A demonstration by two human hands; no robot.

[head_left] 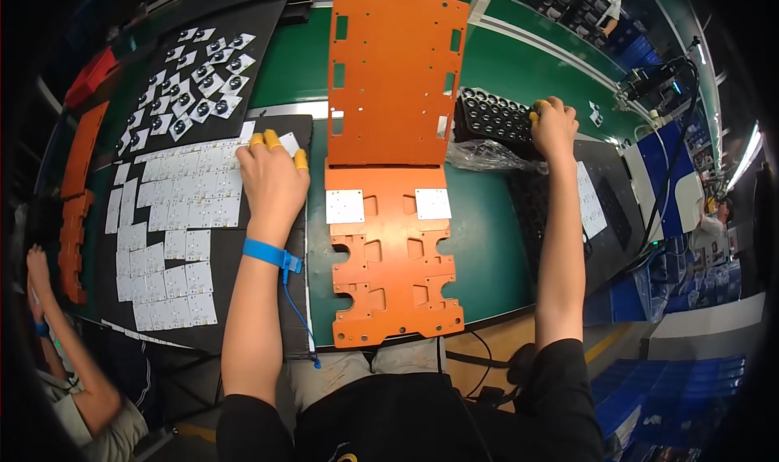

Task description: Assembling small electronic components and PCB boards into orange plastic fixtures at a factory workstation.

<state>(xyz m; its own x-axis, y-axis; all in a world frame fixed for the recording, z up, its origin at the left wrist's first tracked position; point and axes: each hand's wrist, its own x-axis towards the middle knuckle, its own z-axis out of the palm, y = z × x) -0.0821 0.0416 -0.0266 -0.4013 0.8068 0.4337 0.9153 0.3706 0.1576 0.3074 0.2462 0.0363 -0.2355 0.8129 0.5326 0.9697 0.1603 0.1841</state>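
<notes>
Yellow finger covers sit on the fingertips of both hands. My left hand (274, 178), with a blue wrist strap (268, 252), is above the right edge of a spread of white circuit boards (191, 186). Between its thumb and fingers it pinches one small white circuit board (289, 143). My right hand (557, 131) reaches to the right end of a black tray (487, 140) filled with round black parts (497, 114). Its fingers are closed there, and what they hold is hidden. Between my arms lies an orange fixture (398, 255) bearing two white boards (345, 206), its perforated orange panel (398, 80) extending away behind.
Several white pieces with round black parts (182, 102) lie on a black sheet at the far left. Clear plastic wrap (495, 156) lies against the tray. A blue-and-white machine (669, 182) stands at right. At left are another person's arms (69, 340) and another orange fixture (73, 243).
</notes>
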